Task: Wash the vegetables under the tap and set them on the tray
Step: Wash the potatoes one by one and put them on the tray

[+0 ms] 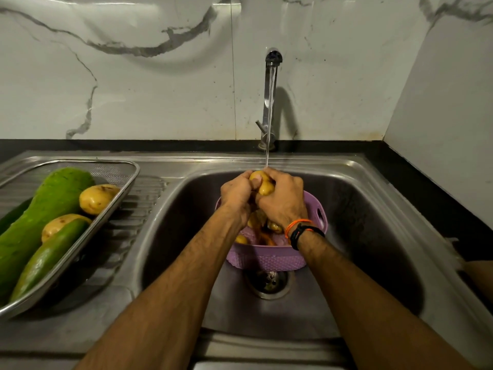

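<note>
Head view: both hands — left [237,194], right [282,201] — grip one potato [262,182]; tray [117,204] holds two.

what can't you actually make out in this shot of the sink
Head view only:
- Potato: mostly covered by the left hand and right hand.
- Purple basket: contents largely hidden behind hands and wrists; count unclear.
- Tray: left part cut off by the frame edge, with the ends of the green vegetables.
</note>
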Demonstrator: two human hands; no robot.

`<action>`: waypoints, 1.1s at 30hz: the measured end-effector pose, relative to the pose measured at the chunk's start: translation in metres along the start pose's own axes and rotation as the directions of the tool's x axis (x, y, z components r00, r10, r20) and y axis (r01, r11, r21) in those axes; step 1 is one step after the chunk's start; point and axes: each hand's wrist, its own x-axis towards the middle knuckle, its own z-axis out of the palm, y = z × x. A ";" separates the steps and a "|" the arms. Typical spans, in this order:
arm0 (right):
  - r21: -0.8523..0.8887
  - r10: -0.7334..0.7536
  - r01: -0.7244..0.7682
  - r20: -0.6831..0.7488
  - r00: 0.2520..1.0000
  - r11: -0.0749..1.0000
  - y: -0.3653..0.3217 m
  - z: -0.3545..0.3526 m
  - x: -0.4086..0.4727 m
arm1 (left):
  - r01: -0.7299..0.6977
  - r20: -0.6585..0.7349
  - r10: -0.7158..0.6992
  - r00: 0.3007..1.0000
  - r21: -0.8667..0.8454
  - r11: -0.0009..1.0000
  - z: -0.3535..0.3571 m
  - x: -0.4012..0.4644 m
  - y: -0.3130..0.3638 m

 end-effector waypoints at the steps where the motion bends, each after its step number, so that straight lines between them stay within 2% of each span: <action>1: -0.010 -0.001 0.001 -0.008 1.000 1.000 0.001 0.002 0.001 | 0.000 0.007 0.000 1.000 0.003 1.000 0.001 0.000 0.000; 5: -0.009 0.020 -0.020 0.106 0.994 1.000 0.002 0.004 0.004 | 0.008 0.023 -0.009 1.000 0.033 0.999 -0.001 0.000 -0.001; 8: -0.029 0.013 -0.012 0.036 0.999 1.000 0.001 0.002 0.000 | 0.014 -0.050 -0.014 0.999 0.001 1.000 -0.002 0.001 -0.001; 10: -0.040 0.000 0.000 -0.003 1.000 0.999 -0.001 0.003 0.000 | 0.011 -0.025 -0.011 1.000 0.000 1.000 -0.002 0.001 0.000; 14: -0.026 0.007 -0.004 0.109 0.994 1.000 -0.001 0.001 0.001 | 0.021 0.019 -0.022 1.000 0.045 0.999 -0.003 -0.001 -0.001; 18: -0.032 0.000 0.000 -0.003 1.000 0.999 -0.001 -0.001 -0.003 | 0.007 -0.029 -0.006 1.000 0.035 0.999 -0.001 -0.004 -0.001; 22: -0.034 0.012 -0.009 0.078 0.997 0.999 -0.001 0.000 -0.002 | -0.015 0.011 0.014 1.000 0.097 0.995 -0.001 -0.002 -0.001; 26: -0.043 0.010 -0.010 0.015 1.000 0.999 0.001 0.001 -0.004 | -0.031 -0.045 0.035 0.998 0.084 0.996 0.000 -0.005 0.001; 31: -0.063 0.009 -0.004 0.085 0.996 0.998 0.002 0.002 -0.002 | -0.041 0.028 0.037 0.999 0.171 0.985 -0.001 -0.007 -0.001; 33: -0.030 0.007 -0.006 0.044 0.999 1.000 0.003 0.000 -0.003 | -0.046 0.024 0.043 0.999 0.155 0.987 -0.001 -0.009 0.000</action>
